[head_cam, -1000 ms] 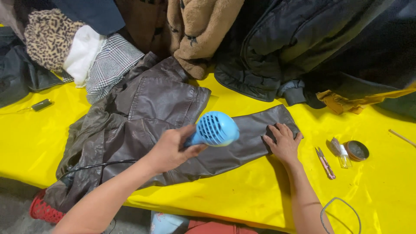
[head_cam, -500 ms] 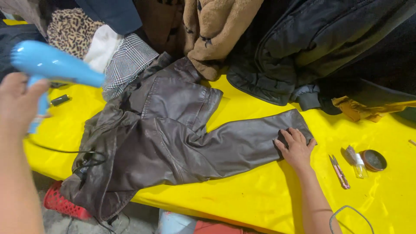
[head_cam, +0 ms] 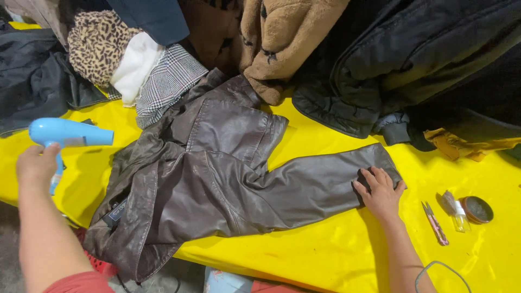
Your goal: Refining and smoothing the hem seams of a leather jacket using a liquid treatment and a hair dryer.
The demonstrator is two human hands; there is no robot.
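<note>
A dark brown leather jacket [head_cam: 217, 173] lies spread on a yellow-covered table [head_cam: 304, 249], one sleeve stretched out to the right. My right hand [head_cam: 380, 192] presses flat on the cuff end of that sleeve, fingers apart. My left hand [head_cam: 37, 163] is at the far left, closed around the handle of a light blue hair dryer [head_cam: 68, 133] whose nozzle points right toward the jacket. The dryer is off to the left of the jacket, above the yellow cloth.
Piled clothes fill the back: a black padded jacket [head_cam: 412, 59], a tan fleece [head_cam: 282, 38], a checked garment [head_cam: 168, 81], a leopard-print piece [head_cam: 95, 43]. Small scissors [head_cam: 435, 222], a little bottle [head_cam: 455, 209] and a round tin [head_cam: 477, 209] lie at right. A red crate [head_cam: 100, 265] sits below.
My left hand carried the hair dryer from over the jacket's sleeve out to the left and lowered it. My right hand stayed on the sleeve cuff.
</note>
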